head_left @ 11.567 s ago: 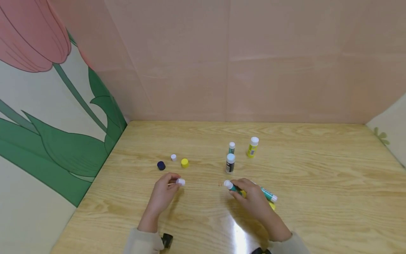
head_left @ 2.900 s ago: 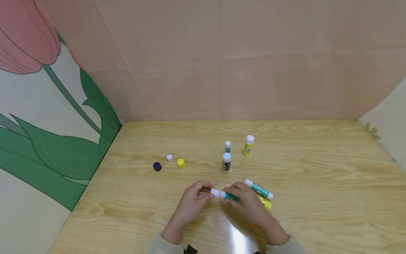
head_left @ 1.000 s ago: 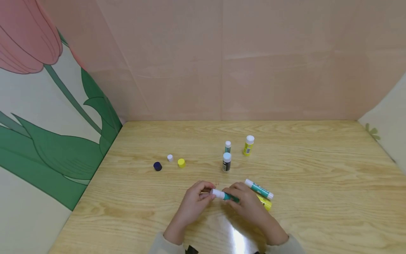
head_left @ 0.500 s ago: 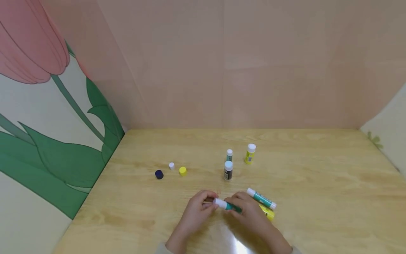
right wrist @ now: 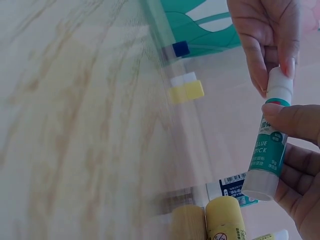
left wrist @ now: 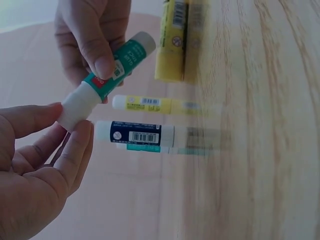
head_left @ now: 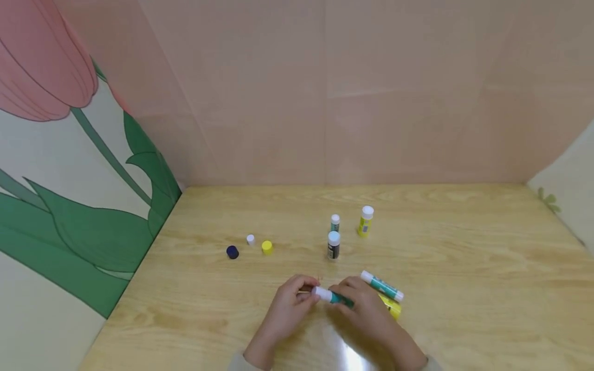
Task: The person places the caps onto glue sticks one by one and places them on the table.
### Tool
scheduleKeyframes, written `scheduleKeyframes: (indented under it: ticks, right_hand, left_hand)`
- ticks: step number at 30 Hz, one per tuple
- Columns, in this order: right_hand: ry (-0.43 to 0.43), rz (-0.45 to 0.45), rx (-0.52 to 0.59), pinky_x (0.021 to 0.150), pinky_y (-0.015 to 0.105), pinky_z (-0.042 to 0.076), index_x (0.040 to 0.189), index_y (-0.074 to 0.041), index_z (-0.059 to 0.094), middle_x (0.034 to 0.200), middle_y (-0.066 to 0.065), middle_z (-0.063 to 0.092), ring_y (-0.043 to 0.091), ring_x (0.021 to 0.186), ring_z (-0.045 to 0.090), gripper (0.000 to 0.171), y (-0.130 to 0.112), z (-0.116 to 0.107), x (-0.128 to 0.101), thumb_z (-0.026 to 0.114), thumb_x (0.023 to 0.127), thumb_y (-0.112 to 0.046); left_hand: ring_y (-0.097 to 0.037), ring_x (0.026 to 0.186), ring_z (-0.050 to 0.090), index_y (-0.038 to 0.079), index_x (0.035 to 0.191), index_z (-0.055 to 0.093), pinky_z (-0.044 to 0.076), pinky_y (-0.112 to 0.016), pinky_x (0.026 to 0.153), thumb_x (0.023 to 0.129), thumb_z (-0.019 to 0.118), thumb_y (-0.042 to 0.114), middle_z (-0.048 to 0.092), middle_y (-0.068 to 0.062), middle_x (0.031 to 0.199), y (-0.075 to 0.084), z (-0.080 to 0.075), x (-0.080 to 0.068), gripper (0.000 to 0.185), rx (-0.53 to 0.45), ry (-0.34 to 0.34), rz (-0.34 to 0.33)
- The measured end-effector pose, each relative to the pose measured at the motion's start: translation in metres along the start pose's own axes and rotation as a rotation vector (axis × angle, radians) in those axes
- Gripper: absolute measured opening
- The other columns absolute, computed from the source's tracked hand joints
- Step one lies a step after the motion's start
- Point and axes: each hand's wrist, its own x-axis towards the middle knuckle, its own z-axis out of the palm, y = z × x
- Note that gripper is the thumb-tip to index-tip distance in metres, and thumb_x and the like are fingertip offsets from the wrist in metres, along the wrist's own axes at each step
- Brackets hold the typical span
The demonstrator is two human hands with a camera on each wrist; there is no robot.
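Both hands meet on one green-and-white glue stick (head_left: 342,299), held tilted above the table. Thumb and fingertips of my left hand (head_left: 289,308) pinch its white cap (left wrist: 76,109) at the upper end. My right hand (head_left: 366,307) grips the green body, its thumb lying over the printed label, as the right wrist view shows. The cap sits in line with the tube, against its white neck. Beside the right hand lie another green glue stick (head_left: 383,287) and a yellow one (head_left: 392,307), partly hidden by that hand.
Three glue sticks stand upright farther back: a dark navy one (head_left: 333,247), a small green one (head_left: 335,222) partly behind it, and a yellow one (head_left: 365,222). Left of them sit a navy cap (head_left: 232,252), a white cap (head_left: 250,239) and a yellow cap (head_left: 267,248).
Earliest, the left hand held the white cap well away from the glue stick. It has since come right to the stick, and the cap now sits on its end. Lately the hands barely move.
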Motion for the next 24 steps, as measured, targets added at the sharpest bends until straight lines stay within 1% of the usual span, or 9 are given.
scheduleKeyframes:
  ticks: [7,17,24]
  right_hand:
    - [0.017,-0.038,-0.004,0.061,0.019,0.046,0.088,-0.006,0.066,0.080,-0.007,0.054,0.006,0.072,0.048,0.027,-0.0007,-0.0006,0.0013,0.072,0.062,0.001]
    - [0.020,-0.066,-0.011,0.061,0.019,0.046,0.089,-0.005,0.066,0.081,-0.005,0.055,0.007,0.073,0.049,0.026,0.0017,0.0004,0.0044,0.073,0.064,-0.002]
    - [0.017,-0.073,-0.017,0.061,0.020,0.046,0.087,-0.005,0.066,0.080,-0.004,0.056,0.007,0.074,0.050,0.027,0.0016,0.0010,0.0023,0.074,0.062,-0.003]
  left_hand:
    - [-0.015,0.095,0.051,-0.002,0.102,0.054,0.044,-0.017,0.078,0.081,0.058,0.003,0.052,-0.010,0.106,0.0005,0.0014,0.0001,0.022,0.025,0.009,0.036]
    - [-0.016,0.095,0.052,0.002,0.102,0.054,0.044,-0.017,0.077,0.081,0.057,0.003,0.052,-0.004,0.103,0.0003,0.0013,0.0032,0.021,0.035,0.005,0.018]
    - [-0.016,0.095,0.052,-0.001,0.101,0.054,0.044,-0.018,0.078,0.081,0.056,0.001,0.051,-0.005,0.103,-0.0015,0.0032,0.0006,0.020,0.025,-0.008,0.034]
